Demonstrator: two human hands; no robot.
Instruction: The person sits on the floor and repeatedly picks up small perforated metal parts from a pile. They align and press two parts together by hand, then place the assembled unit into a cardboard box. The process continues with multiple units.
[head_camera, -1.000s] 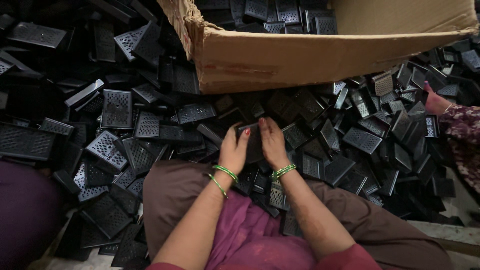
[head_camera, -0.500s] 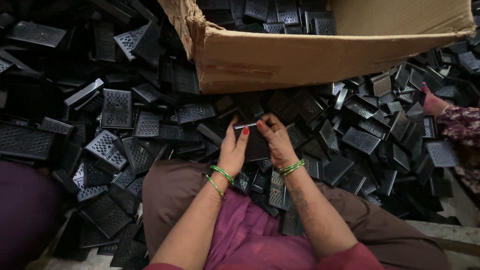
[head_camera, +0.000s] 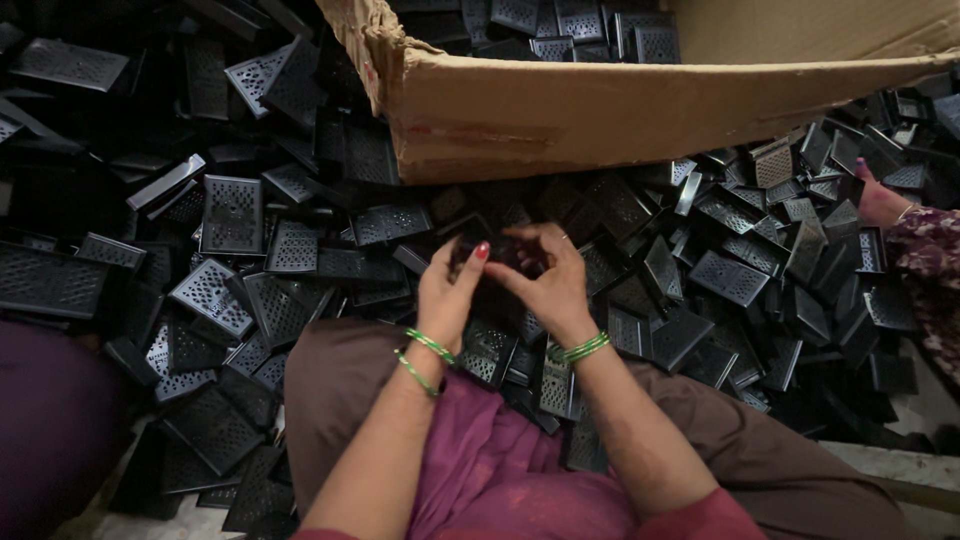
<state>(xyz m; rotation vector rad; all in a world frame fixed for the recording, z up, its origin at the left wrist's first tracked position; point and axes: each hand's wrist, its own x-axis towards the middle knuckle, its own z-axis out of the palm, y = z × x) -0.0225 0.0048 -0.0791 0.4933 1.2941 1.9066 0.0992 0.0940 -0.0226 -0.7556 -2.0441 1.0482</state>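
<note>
Head view showed the left hand (head_camera: 448, 292) and right hand (head_camera: 545, 280) together, fingers pinched on a small black grille (head_camera: 503, 256). A cardboard box (head_camera: 620, 110) stood at twelve o'clock, with a pile of grilles (head_camera: 240, 250) spread around.

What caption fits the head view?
Both hands, left hand and right hand, hold a black perforated part above a pile beside a cardboard box.

Matt black perforated plates (head_camera: 232, 213) — rough brown cardboard box (head_camera: 600, 105).
</note>
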